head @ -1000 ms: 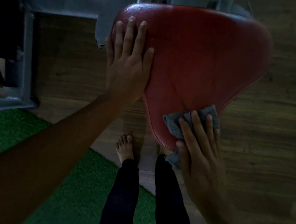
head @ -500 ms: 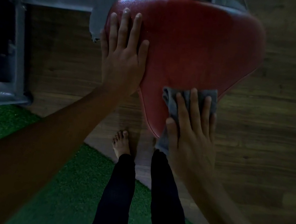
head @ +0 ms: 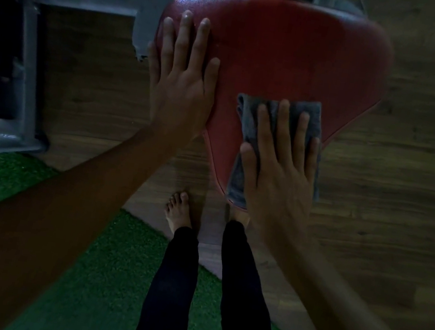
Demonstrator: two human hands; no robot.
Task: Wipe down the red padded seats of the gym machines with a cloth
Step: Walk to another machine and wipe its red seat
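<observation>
Grey cloth [head: 246, 129] under rt fingers [head: 284, 130]

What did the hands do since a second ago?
The right hand, pressing flat, slid the small grey cloth from the narrow near tip of the red padded seat up toward its wider part. The left hand stayed flat on the seat's left side.

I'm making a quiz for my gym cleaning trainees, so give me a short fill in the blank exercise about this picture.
The right hand presses a grey ____ flat on the seat.
The left hand rests flat on the seat's ____ side.
The turf near the feet is ____.
Missing words: cloth; left; green.
</observation>
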